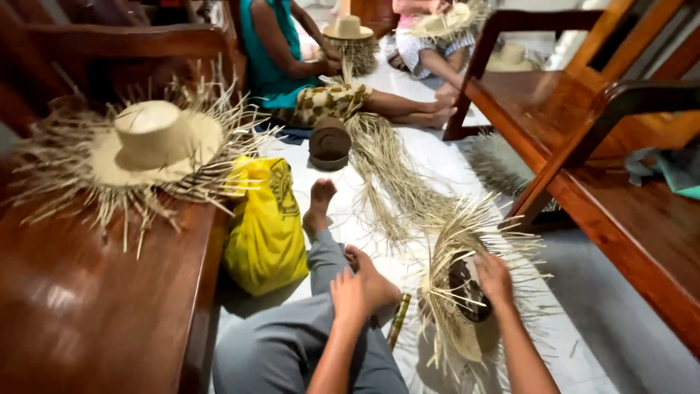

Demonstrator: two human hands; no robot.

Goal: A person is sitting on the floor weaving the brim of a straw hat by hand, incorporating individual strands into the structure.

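Observation:
I sit on the white tiled floor with my legs crossed. My left hand [348,293] rests on my own bare foot [373,281], fingers closed loosely, holding nothing that I can see. My right hand [494,279] presses on a half-woven straw hat [456,292] that lies on the floor over a dark round mould [467,290], loose straw ends sticking out all around. A thin bamboo stick [398,321] lies between my leg and the hat.
A finished-crown straw hat [154,142] with loose strands sits on the wooden bench [87,306] at left. A yellow bag [266,222] leans against it. Straw bundles [394,182] and a dark mould [329,142] lie ahead. Two other people weave hats at the back. A wooden chair [583,146] stands at right.

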